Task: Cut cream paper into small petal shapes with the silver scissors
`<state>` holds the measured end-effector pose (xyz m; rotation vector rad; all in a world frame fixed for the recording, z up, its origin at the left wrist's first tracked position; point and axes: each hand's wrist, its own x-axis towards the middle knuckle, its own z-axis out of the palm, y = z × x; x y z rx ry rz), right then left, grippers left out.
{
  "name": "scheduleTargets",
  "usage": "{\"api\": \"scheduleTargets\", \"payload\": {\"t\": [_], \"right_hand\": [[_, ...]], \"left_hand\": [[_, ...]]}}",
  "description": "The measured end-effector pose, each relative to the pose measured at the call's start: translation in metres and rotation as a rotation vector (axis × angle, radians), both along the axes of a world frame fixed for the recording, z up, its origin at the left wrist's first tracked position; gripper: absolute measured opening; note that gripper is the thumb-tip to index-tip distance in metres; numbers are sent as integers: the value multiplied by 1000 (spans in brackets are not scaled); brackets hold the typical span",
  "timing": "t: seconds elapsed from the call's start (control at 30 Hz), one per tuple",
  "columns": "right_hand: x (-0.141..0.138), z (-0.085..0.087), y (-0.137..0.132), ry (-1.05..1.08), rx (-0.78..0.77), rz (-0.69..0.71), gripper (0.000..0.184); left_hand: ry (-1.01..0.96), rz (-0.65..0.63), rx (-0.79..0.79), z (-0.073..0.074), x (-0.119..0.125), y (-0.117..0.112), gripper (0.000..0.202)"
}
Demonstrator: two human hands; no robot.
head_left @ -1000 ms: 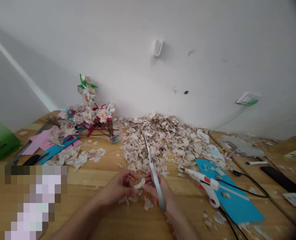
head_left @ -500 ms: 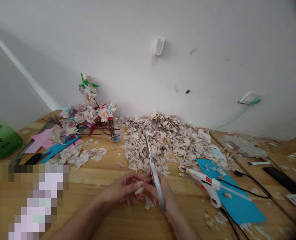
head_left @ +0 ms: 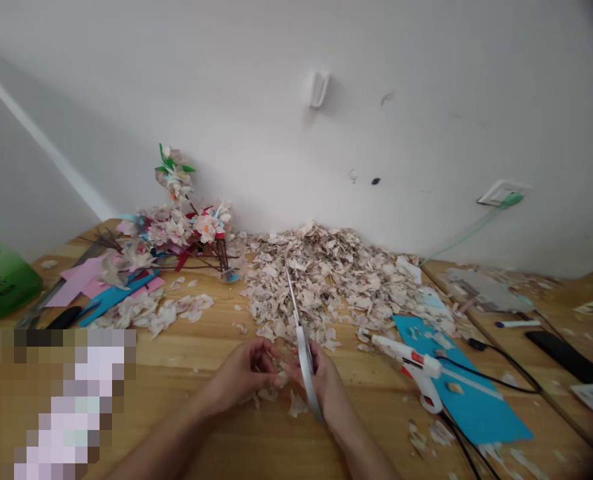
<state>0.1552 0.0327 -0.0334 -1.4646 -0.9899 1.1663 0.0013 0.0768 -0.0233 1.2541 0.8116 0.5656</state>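
Observation:
My right hand (head_left: 323, 380) is closed around the handles of a pair of scissors (head_left: 303, 360), whose thin blades point away from me over a heap of dried petals (head_left: 326, 280). Just to the left, my left hand (head_left: 249, 373) pinches a small pale petal (head_left: 280, 377) between thumb and finger. The right fingertips come close to that petal; whether they touch it I cannot tell. A few loose petals (head_left: 297, 404) lie on the wooden table (head_left: 196, 440) below both hands.
A white glue gun (head_left: 416, 367) lies on a blue sheet (head_left: 491, 407) at the right, its black cable trailing. Handmade flowers on twigs (head_left: 186, 230) stand at the back left, beside pink paper (head_left: 83, 277). A green bag (head_left: 3, 280) sits at the far left.
The scissors have tilted slightly to the left. My left fingers have shifted around the petal, which now sits lower and shows less clearly. The camera has moved a little.

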Motion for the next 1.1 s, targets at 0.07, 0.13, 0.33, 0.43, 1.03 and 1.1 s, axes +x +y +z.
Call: {"api": "scheduleTargets", "payload": {"t": [0.07,0.13,0.33,0.43,1.03,1.1], "right_hand": [[-1,-1,0,16,-29,-6,30],[-1,-2,-1,31,-48,-4,30],[4,8,-2,17,-72,5,28],[4,13,-2,26,-77,30,31],[3,17,0,-6,-58,95,30],[2,17,0,2,-62,101,30]], "left_hand": [[-7,15,16,1,-1,-1,39],[-6,41,37,3,-2,0,39],[68,35,178,11,-9,0,45],[-15,-55,85,11,-8,-3,49],[-111,77,-130,7,-2,-3,47],[-109,83,-133,7,-1,-3,46]]}}
